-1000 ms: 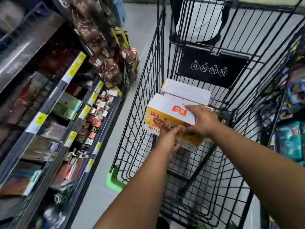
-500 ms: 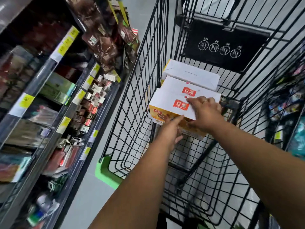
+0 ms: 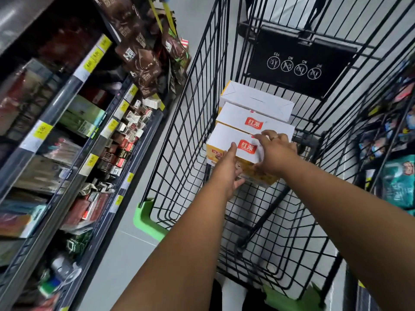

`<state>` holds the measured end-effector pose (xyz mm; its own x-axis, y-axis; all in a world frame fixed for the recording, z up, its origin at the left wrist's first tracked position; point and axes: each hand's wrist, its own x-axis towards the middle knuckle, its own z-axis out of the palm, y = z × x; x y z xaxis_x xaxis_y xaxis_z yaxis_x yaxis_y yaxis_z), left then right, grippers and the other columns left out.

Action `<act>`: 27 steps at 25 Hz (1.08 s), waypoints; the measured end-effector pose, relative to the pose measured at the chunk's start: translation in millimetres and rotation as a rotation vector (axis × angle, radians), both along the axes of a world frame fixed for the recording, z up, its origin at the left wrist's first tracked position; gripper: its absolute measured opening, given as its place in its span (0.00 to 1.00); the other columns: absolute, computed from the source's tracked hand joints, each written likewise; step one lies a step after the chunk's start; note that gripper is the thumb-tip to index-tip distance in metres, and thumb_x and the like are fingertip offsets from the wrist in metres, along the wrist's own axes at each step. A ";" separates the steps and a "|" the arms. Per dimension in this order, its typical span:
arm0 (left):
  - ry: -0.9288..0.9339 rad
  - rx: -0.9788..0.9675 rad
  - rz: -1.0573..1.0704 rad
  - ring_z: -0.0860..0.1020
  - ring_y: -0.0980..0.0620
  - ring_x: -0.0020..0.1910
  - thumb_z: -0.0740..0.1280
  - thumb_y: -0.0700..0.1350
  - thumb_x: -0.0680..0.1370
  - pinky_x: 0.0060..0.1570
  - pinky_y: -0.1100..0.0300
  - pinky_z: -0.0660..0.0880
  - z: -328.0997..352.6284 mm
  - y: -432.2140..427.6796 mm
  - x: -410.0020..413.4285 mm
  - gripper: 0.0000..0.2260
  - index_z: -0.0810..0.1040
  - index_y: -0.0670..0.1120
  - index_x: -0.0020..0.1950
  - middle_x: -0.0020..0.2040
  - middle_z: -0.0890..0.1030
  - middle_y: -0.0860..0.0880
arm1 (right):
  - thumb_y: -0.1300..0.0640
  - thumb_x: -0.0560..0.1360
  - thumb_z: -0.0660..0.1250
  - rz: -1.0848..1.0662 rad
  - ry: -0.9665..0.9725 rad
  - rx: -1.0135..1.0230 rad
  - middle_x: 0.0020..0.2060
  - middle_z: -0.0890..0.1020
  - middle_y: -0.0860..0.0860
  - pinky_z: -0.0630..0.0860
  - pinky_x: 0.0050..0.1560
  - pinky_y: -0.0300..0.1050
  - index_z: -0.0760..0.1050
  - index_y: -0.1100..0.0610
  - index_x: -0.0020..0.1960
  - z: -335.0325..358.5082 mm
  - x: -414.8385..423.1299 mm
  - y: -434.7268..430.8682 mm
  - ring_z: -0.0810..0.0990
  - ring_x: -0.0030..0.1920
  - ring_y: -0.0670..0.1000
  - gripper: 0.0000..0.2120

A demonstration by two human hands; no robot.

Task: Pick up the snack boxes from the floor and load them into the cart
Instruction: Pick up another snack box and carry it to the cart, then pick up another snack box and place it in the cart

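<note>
Gripping the nearest white-and-orange cardboard snack box with a red logo [image 3: 231,140], both hands reach into the black wire shopping cart [image 3: 190,131]: left hand [image 3: 226,169] grasps the box's near-left side, right hand [image 3: 276,153] has its fingers curled over the white top. Box sits tilted at the cart's far end, right against a second matching red-logo box [image 3: 235,117] with a plain white box [image 3: 253,97] behind that; can't tell if it rests on the cart's bottom. Black flap with white pictograms [image 3: 294,70] hangs behind the boxes, stocked store shelves with yellow price tags [image 3: 67,131] stand left of the cart, and a green plastic corner bumper [image 3: 146,218] shows at the cart's near-left corner.
</note>
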<state>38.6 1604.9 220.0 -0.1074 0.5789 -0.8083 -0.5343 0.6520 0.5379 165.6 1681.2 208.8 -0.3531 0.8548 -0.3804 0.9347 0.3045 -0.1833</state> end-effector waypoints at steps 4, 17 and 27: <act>0.065 0.037 0.005 0.76 0.49 0.56 0.59 0.62 0.80 0.53 0.54 0.75 53.0 -6.3 -8.7 0.28 0.63 0.51 0.76 0.63 0.75 0.51 | 0.43 0.68 0.75 -0.020 0.074 0.027 0.75 0.60 0.49 0.62 0.67 0.59 0.56 0.44 0.76 51.6 0.0 -7.4 0.59 0.72 0.57 0.44; 0.318 0.423 0.264 0.77 0.48 0.58 0.60 0.62 0.79 0.62 0.48 0.73 303.9 -107.0 -81.9 0.30 0.61 0.52 0.78 0.73 0.71 0.50 | 0.40 0.67 0.75 0.178 0.616 0.070 0.73 0.63 0.53 0.61 0.71 0.56 0.60 0.48 0.76 308.9 -80.3 -92.7 0.61 0.72 0.59 0.43; 0.468 0.451 0.624 0.76 0.46 0.61 0.59 0.61 0.80 0.63 0.49 0.72 426.3 -371.7 -138.0 0.14 0.71 0.56 0.62 0.71 0.72 0.50 | 0.41 0.69 0.74 0.419 0.905 -0.139 0.73 0.61 0.54 0.64 0.71 0.54 0.60 0.48 0.76 413.7 -191.7 -320.4 0.63 0.72 0.57 0.41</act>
<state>-99.5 1233.2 646.3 -0.7698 0.5565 -0.3127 -0.3820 -0.0092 0.9241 -26.1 1360.7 622.5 -0.8208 0.5636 0.0929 0.2484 0.4987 -0.8304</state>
